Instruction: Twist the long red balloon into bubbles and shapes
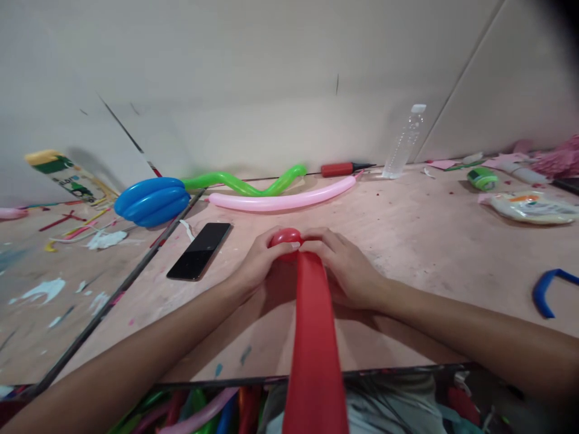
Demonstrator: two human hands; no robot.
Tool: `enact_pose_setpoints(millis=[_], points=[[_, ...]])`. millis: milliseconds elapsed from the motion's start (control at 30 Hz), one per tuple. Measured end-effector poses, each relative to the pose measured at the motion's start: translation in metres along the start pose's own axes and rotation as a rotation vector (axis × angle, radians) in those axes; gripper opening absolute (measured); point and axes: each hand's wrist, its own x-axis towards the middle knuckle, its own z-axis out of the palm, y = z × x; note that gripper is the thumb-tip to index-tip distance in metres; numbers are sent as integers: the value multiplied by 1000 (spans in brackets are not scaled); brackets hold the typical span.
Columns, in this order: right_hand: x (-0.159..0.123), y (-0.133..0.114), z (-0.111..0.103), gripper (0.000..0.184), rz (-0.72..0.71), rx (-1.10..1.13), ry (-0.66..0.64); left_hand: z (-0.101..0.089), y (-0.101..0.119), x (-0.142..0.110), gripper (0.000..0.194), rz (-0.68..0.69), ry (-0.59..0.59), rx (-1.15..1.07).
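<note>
A paint-stained table (407, 253) spans the frame. At centre, the left hand (262, 256) cups the rounded end of a red balloon (315, 337) and the right hand (348, 265) pinches beside it; the balloon reaches the bottom edge. A phone (199, 251) lies centre-left.

Looks like a craft wkshop, maybe a hobby rm: has a worktable (429, 259) w/ white paint blotches (47, 291), set vs. a pale wall (253, 78), w/ blue balloon cluster (151, 204) & green balloon (224, 179) far left, red pump (336, 169) far ctr., pink fringe (561, 158) far right, more balloons (205, 413) below near edge.
</note>
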Motion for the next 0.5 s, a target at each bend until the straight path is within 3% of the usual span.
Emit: enact_pose_setpoints(millis=[100, 167, 300, 400, 500], points=[[1, 0, 2, 57, -46, -82, -1, -1, 5, 0, 32, 36, 21, -17], [4, -1, 2, 48, -36, 15, 83, 0, 9, 0, 34, 58, 42, -56], [11, -9, 0, 29, 326, 438, 337, 6, 18, -5, 37, 143, 89, -70], [18, -20, -4, 42, 600, 749, 270, 10, 19, -10, 36, 240, 99, -2], [25, -25, -11, 41, 639, 904, 221, 11, 17, -13, 35, 295, 50, -10]])
